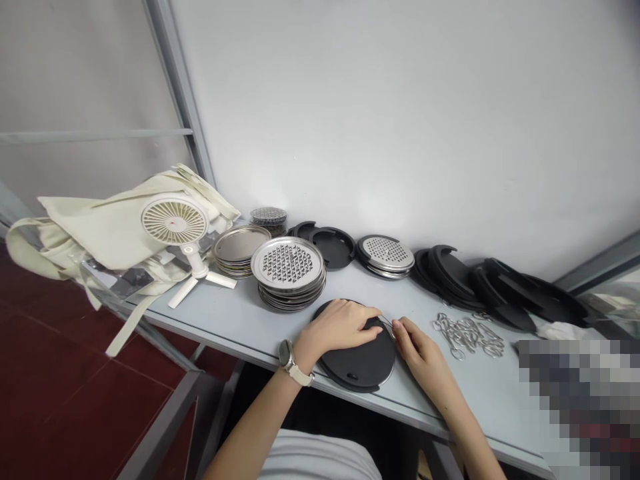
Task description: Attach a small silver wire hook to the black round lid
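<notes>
A round black disc [357, 357] with a metal rim showing along its lower right edge lies at the table's front. My left hand [340, 325] rests palm down on its upper part, thumb and forefinger stretched out and apart toward the right edge. At that edge, my right hand [417, 347] pinches a thin metal wire loop [387, 322], mostly covered by the fingers. Whether the loop is fastened to the disc, I cannot tell. A loose pile of similar wire loops [467, 335] lies to the right of my right hand.
Stacked metal grater discs [289, 267] and plain metal discs [240, 245] stand left behind my hands. Perforated discs [387, 255] and black plastic holders [453, 273] line the wall. A white fan [175, 223] and cream bag [115, 223] occupy the left end. A blurred area [585, 393] covers the right.
</notes>
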Tool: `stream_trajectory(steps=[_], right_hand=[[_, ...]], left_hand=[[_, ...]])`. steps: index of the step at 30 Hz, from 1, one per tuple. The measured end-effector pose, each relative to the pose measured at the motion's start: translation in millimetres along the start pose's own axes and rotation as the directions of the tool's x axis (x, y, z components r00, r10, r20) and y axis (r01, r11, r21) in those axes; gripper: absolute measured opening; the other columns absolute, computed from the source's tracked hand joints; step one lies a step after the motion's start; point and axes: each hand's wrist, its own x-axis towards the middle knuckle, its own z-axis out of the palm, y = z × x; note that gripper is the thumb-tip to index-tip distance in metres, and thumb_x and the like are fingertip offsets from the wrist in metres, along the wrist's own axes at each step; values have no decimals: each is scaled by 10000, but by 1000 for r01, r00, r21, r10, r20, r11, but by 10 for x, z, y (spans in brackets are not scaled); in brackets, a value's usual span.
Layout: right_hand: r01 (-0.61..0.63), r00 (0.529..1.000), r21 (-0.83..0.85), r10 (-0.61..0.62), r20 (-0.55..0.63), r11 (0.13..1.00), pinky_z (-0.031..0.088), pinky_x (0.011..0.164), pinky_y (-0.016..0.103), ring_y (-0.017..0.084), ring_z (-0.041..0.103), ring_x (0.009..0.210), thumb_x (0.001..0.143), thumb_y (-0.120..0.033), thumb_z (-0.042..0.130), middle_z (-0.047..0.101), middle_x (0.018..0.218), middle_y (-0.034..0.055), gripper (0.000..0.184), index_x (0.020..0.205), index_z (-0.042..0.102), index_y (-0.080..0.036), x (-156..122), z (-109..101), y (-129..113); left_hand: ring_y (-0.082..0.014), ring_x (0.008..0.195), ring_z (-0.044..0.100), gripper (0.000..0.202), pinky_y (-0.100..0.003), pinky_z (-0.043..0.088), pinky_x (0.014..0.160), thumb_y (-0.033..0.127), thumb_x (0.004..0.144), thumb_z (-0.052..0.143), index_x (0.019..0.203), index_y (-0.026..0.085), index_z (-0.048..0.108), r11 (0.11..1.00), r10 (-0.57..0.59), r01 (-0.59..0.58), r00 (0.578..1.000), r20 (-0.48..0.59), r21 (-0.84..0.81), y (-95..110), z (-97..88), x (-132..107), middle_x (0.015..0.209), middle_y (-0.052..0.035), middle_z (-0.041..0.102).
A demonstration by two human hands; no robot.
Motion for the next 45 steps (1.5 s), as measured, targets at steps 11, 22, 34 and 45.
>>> stream_trajectory(steps=[11, 22, 34, 45], right_hand=[[10, 999, -46, -11, -37, 999, 363, 565, 226, 131, 417, 545, 943, -488, 315, 405, 593, -55, 343, 713, 358, -238, -20, -30, -31], [69, 996, -139, -60, 67, 988, 356, 536, 239, 144, 431, 506, 951, -455, 284, 423, 567, -56, 316, 717, 339, -251, 60, -1, -92], [120, 990, -133, -110, 86, 984, 372, 517, 238, 148, 474, 495, 951, -436, 277, 480, 565, -43, 317, 709, 360, -249, 87, -18, -121], [111, 991, -149, -99, 90, 982, 380, 544, 241, 152, 476, 522, 955, -438, 276, 481, 586, -41, 314, 720, 363, -250, 17, -29, -131]], left_hand=[[-172, 705, 646, 274, -247, 430, 649, 370, 888, 497, 1104, 229, 592, 999, -34, 35, 998, -47, 11, -4, 16, -9, 787, -12, 681], [-184, 696, 636, 302, -250, 415, 624, 407, 879, 503, 1117, 227, 547, 997, -73, 73, 997, -37, 5, -14, 13, -13, 732, 1, 654], [-177, 702, 633, 307, -243, 411, 627, 410, 890, 486, 1152, 256, 526, 997, -74, 74, 997, -26, -7, 1, -5, -26, 712, 17, 636], [-161, 650, 610, 265, -233, 363, 571, 377, 876, 505, 1110, 253, 525, 997, -76, 76, 997, -24, -12, -2, -7, -20, 640, 41, 590]])
